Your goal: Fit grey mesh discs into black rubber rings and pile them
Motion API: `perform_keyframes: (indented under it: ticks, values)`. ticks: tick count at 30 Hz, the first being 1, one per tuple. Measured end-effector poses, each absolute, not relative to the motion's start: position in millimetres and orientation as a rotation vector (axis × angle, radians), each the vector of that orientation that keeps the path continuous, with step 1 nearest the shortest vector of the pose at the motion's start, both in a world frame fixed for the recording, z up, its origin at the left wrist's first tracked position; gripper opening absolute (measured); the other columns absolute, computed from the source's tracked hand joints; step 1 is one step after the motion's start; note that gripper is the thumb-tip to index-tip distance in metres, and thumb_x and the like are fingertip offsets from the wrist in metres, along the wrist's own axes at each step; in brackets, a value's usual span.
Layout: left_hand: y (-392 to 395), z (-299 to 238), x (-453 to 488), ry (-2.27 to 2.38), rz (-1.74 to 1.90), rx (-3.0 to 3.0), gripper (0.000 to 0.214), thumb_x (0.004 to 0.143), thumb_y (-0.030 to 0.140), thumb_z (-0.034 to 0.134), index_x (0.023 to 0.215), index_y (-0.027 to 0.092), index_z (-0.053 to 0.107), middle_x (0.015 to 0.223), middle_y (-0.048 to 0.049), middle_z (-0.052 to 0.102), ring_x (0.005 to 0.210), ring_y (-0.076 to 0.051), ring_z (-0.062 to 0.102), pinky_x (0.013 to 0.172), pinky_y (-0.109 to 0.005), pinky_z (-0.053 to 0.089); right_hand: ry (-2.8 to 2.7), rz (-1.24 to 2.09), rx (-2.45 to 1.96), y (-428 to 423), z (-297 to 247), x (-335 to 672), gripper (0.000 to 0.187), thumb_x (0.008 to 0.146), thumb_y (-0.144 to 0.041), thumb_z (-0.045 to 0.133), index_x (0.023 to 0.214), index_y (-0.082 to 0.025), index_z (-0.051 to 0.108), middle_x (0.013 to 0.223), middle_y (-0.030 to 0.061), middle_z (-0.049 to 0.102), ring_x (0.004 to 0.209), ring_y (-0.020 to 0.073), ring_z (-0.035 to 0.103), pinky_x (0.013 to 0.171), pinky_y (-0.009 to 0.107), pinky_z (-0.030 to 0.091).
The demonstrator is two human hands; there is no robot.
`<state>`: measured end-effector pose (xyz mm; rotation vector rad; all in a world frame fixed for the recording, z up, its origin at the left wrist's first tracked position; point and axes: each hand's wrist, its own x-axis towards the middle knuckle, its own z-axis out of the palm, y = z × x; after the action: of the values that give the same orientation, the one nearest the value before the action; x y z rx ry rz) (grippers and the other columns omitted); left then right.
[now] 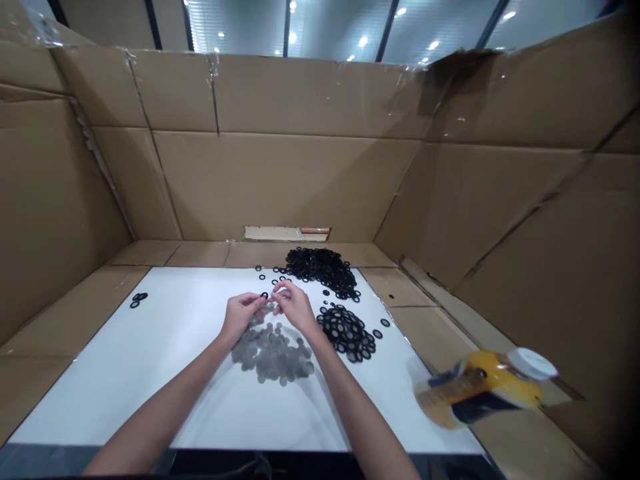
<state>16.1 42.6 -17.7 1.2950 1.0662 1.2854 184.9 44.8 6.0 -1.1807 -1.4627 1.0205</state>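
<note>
My left hand and my right hand meet fingertip to fingertip over the white sheet, both pinched around a small black ring and what looks like a grey disc. Just below the hands lies a pile of grey mesh discs. To the right sits a pile of discs fitted with black rings. Farther back is a heap of loose black rings.
Cardboard walls enclose the work area on three sides. A few stray black rings lie at the sheet's left. An orange bottle with a white cap lies on its side on the cardboard at the right.
</note>
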Motion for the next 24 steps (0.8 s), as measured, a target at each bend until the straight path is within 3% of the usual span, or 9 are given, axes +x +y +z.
perform_keyframes:
  ticks: [11,14,19,24]
  values:
    - [38.9,-20.7,18.6,1.026,1.180,1.294,0.033,0.077,0.044,0.077,0.085,0.013,0.072,0.065,-0.0022,0.069,0.058,-0.013,0.062,0.061,-0.026,0.050,-1.332,1.145,-1.150,37.8,-17.3,178.6,0.026,0.082,-0.040,0.067,0.096,-0.020,0.061,0.067,-0.0020,0.066,0.043,0.0125,0.058,0.043,0.022,0.040]
    - [35.6,-19.3,16.0,1.004,1.114,1.321,0.029,0.080,0.042,0.075,0.089,0.014,0.071,0.073,-0.0027,0.071,0.063,-0.014,0.063,0.063,-0.025,0.050,-1.283,1.204,-1.171,34.8,-16.4,181.2,0.026,0.078,-0.042,0.072,0.087,-0.019,0.064,0.060,-0.0031,0.062,0.042,0.0117,0.053,0.042,0.023,0.039]
    - [33.5,-15.6,17.1,0.972,1.047,1.321,0.030,0.082,0.043,0.072,0.092,0.015,0.067,0.070,-0.0001,0.067,0.064,-0.014,0.063,0.065,-0.026,0.049,-1.172,1.320,-1.127,29.7,-11.8,184.7,0.029,0.074,-0.044,0.076,0.085,-0.019,0.064,0.072,-0.0024,0.062,0.051,0.0096,0.052,0.051,0.023,0.041]
    - [32.5,-10.3,21.2,0.978,1.021,1.328,0.028,0.084,0.043,0.069,0.089,0.016,0.064,0.064,0.0030,0.061,0.058,-0.011,0.057,0.060,-0.024,0.044,-1.147,1.391,-1.128,24.2,-7.6,185.0,0.028,0.078,-0.044,0.072,0.086,-0.017,0.065,0.059,-0.0033,0.057,0.053,0.0113,0.050,0.055,0.024,0.042]
